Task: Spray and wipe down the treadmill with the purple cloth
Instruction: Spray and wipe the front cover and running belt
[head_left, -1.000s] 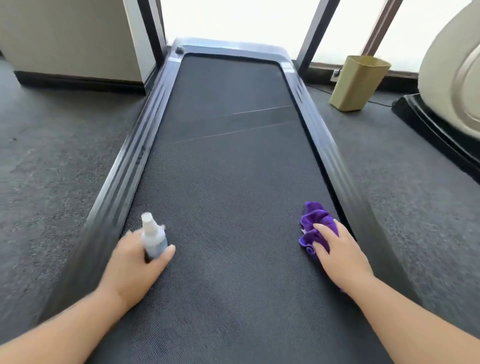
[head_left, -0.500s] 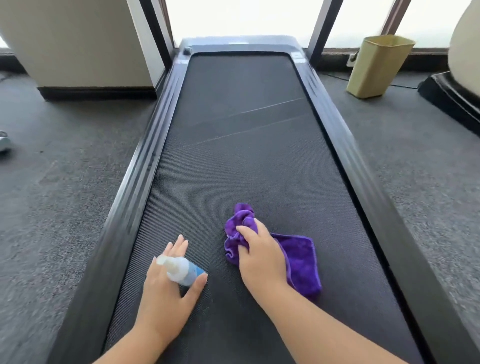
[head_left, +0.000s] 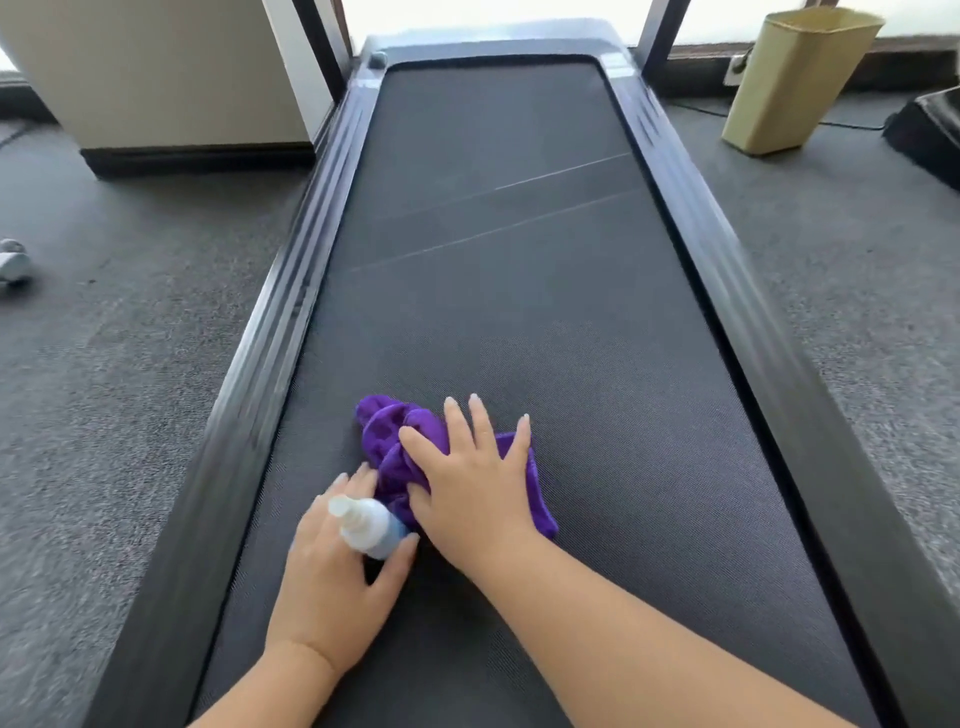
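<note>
left hand (head_left: 332, 582) fingers grip spray bottle (head_left: 370, 527), nozzle up-left | right hand (head_left: 467, 486) fingers flat on purple cloth (head_left: 387, 431)

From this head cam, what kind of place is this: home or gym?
Probably a gym or fitness room, though a home setup can't be ruled out. The treadmill sits on grey carpet by large windows, and the dark base of another large machine shows at the right edge.

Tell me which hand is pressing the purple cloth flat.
The right hand, fingers spread straight on the bunched purple cloth. The left hand grips the small white-capped spray bottle instead.
</note>
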